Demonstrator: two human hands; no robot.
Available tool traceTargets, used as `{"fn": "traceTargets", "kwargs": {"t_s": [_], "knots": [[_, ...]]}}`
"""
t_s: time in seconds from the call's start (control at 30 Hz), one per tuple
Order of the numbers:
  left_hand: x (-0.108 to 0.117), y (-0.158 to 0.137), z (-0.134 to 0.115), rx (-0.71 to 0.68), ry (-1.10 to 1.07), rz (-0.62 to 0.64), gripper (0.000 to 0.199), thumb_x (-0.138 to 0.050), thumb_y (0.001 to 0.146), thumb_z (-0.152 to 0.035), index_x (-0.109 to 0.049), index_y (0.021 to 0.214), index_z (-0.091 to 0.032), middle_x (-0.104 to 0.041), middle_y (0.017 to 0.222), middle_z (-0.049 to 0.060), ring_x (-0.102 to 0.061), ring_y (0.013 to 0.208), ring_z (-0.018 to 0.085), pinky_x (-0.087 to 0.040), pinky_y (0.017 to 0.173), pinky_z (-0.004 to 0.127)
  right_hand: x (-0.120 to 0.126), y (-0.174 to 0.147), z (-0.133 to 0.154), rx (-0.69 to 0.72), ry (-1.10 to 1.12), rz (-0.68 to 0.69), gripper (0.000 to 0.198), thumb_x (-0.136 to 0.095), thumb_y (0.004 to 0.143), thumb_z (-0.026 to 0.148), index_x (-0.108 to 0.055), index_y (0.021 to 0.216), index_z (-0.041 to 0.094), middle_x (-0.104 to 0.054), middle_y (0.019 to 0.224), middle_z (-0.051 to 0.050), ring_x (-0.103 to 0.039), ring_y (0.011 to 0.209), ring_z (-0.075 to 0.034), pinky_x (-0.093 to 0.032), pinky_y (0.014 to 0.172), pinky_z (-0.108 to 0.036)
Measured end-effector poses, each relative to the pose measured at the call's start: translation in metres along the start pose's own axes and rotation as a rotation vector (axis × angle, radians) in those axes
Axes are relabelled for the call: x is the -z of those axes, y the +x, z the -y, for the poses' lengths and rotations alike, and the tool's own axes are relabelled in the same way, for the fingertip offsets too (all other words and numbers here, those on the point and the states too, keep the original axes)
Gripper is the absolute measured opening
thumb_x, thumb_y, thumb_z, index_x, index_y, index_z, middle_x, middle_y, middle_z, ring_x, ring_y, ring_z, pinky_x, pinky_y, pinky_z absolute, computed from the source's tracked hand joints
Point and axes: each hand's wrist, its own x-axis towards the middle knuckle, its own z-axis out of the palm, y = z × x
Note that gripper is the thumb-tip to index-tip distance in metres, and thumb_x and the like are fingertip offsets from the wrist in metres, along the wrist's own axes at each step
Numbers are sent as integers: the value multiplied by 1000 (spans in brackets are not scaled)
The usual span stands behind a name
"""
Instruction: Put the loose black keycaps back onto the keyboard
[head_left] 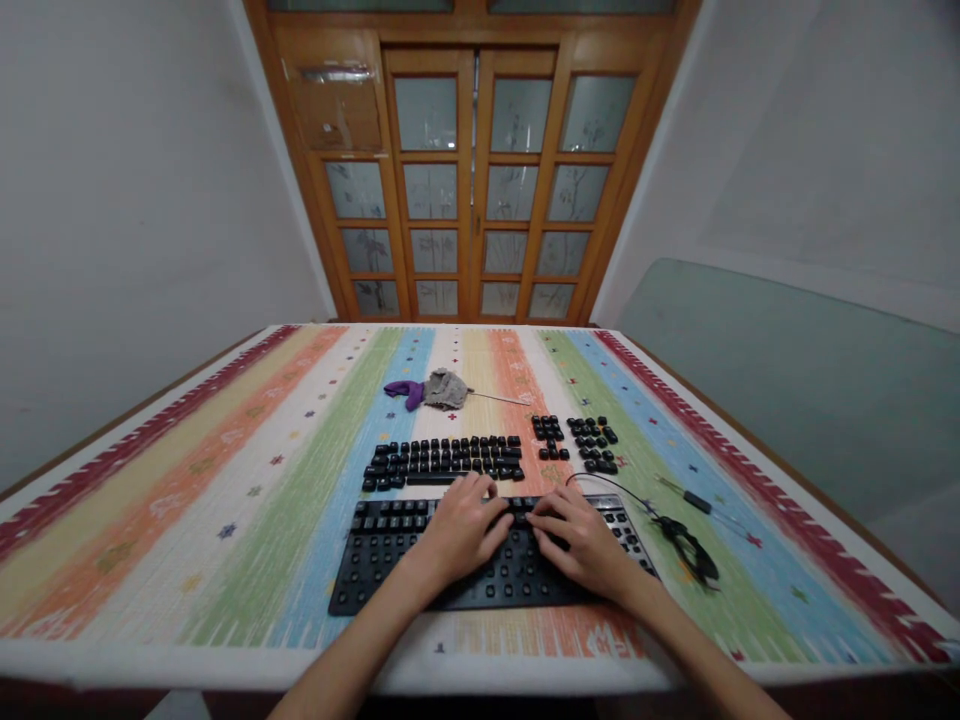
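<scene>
Bending L hand [466,522] and R hand [576,530] over back part of blk keyboard [499,597], fingers curled, fingertips close tog. — can't tell if pinching anything w/ either. Lying flat nr front edge of table, on striped cloth [225,590], w/ long axis running L–R; pointing no.-pad end to R, back edge away. Showing small sq. stubs over much of top. Seeing loose keys [450,455] just behind, laid out in rows, w/ long space bar [435,480] also L–R; more keys in clusters farther R. Curving out from behind R hand, via cable [626,487], to a bundle at R, nr blk-handled tool [696,501]. Spotting purple-and-grey bundle [445,388] beyond, thin rod [499,397] pointing R. Can't read key lettering — too small.
</scene>
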Motion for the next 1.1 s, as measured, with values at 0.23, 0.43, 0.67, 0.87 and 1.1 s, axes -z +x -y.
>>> {"fn": "traceTargets", "kwargs": {"t_s": [0.23, 0.43, 0.67, 0.87, 1.1], "knots": [[66, -14, 115, 389, -33, -52, 17, -55, 92, -29, -70, 98, -21, -65, 98, 6, -58, 100, 24, -44, 96, 39, 0, -8, -5, -37, 39, -170, 20, -54, 94, 14, -73, 100, 19, -68, 93, -8, -62, 84, -21, -53, 77, -40], [77, -30, 182, 512, -54, 41, 19, -59, 85, -30, -73, 92, -18, -70, 88, 7, -64, 84, 24, -49, 90, 38, 1, -7, -4, -55, 36, -221, 18, -56, 93, 15, -72, 98, 21, -69, 93, -8, -64, 85, -22, -54, 79, -40], [67, -33, 195, 540, -122, 97, 19, -63, 81, -36, -74, 81, -20, -72, 84, 8, -64, 78, 23, -50, 83, 35, 2, -3, -3, -81, 18, -210, 19, -55, 94, 19, -73, 97, 23, -69, 94, -8, -65, 87, -23, -54, 80, -42], [65, -34, 195, 570, -159, 58, 18, -64, 77, -37, -70, 75, -20, -72, 81, 6, -63, 78, 23, -51, 80, 35, 1, 6, 1, -56, 11, -230, 17, -55, 94, 17, -72, 95, 22, -69, 94, -8, -65, 86, -22, -54, 81, -43], [85, -47, 181, 599, -189, -39, 22, -59, 82, -39, -67, 84, -18, -72, 85, 6, -65, 80, 22, -51, 80, 36, -6, 29, 19, -17, 94, -199, 18, -55, 94, 16, -72, 98, 21, -69, 95, -8, -64, 87, -22, -54, 80, -42]]}}
